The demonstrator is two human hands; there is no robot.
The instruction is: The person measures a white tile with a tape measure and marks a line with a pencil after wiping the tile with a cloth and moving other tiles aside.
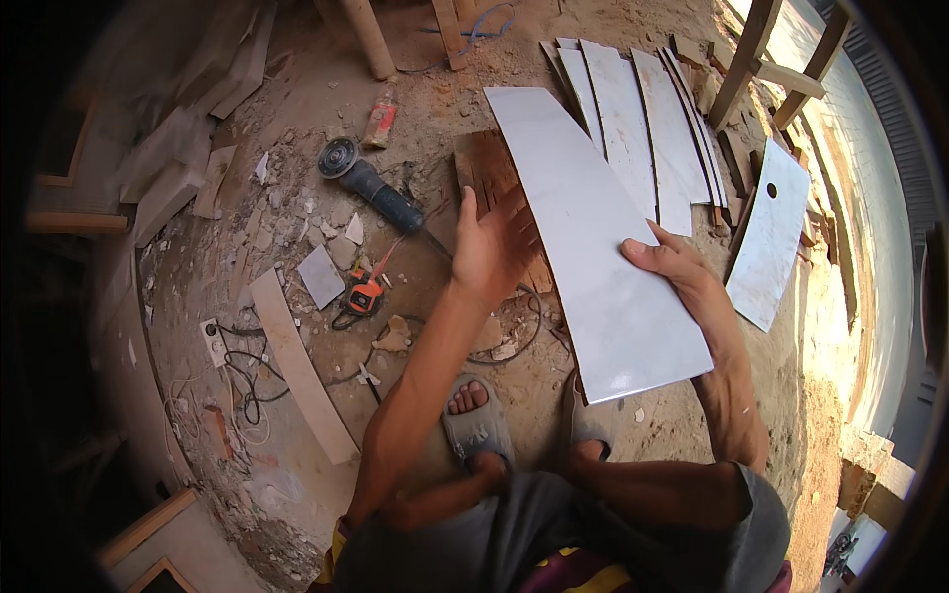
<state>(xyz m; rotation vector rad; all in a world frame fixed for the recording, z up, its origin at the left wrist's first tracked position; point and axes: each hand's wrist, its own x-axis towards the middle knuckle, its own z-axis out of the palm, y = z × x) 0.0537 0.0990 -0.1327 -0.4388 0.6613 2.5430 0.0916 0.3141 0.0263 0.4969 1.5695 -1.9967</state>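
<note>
A: What is nearest?

B: The person's knees in grey shorts (435, 539). Just beyond them, a long white tile (603, 257) slants above the dirt floor (539, 435).

A: How is it held?

B: The right hand (687, 272) has its grip on the tile's right edge, thumb on the glossy face. The left hand (489, 247) is spread wide at the left edge, thumb raised; I cannot tell whether its fingertips touch.

A: And farther away?

B: On the left, an orange-and-black tape measure (364, 294), then a dark grinder (376, 190). On the right, a tile with a round hole (769, 237). Farthest, a red-labelled bottle (380, 121) and a row of white tiles (625, 109).
</note>
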